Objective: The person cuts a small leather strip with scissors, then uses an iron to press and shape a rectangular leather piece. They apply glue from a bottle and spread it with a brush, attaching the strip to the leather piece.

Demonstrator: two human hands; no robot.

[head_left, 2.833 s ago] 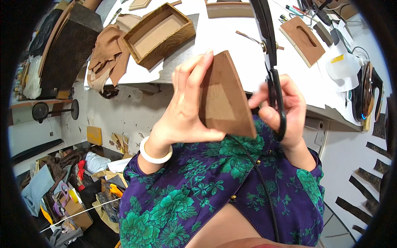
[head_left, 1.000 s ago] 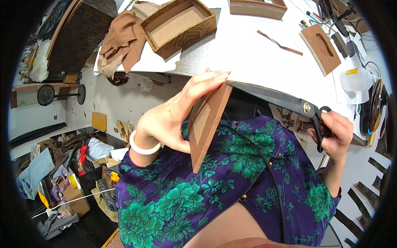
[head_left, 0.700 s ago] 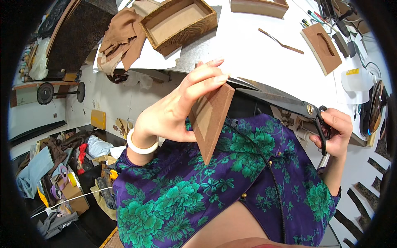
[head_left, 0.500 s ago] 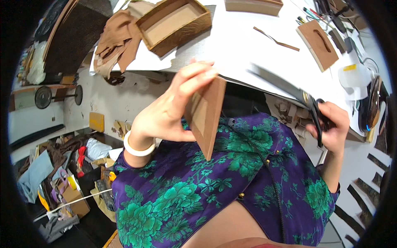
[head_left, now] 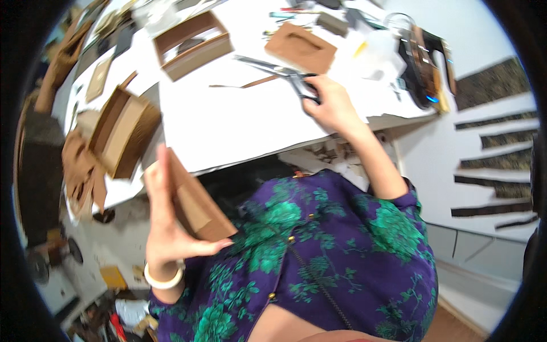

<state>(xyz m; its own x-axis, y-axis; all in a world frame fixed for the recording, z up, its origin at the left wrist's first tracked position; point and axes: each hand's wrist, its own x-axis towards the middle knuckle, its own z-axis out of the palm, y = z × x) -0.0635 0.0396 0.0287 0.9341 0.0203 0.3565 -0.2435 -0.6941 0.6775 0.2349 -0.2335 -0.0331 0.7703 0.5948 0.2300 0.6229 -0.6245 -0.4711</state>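
Observation:
My left hand (head_left: pixel 161 225), with a pale bangle at its wrist, grips a flat rectangular brown leather-covered panel (head_left: pixel 196 196) between thumb and fingers. The panel is tilted, in front of the table's near edge; a lighter tan area shows on its face. Over the white table (head_left: pixel 228 125), my right hand (head_left: pixel 333 105) holds black-handled scissors (head_left: pixel 292 78) by the loops, blades pointing left. Beneath or beside the scissors lies a thin brown leather strip (head_left: pixel 256 83). Whether the blades touch the table I cannot tell.
An open box with wood-grain sides (head_left: pixel 139 128) stands at the left table edge, beside brown leather scraps (head_left: pixel 82 171). Farther back are another open brown box (head_left: pixel 194 57) and a brown panel with a curved handle (head_left: pixel 302 48). Dark strips (head_left: pixel 496 157) show at the right.
The view has swung to the right. My right hand has carried the scissors out over the table near the strip. My left hand still holds the panel, now lower and farther left in view.

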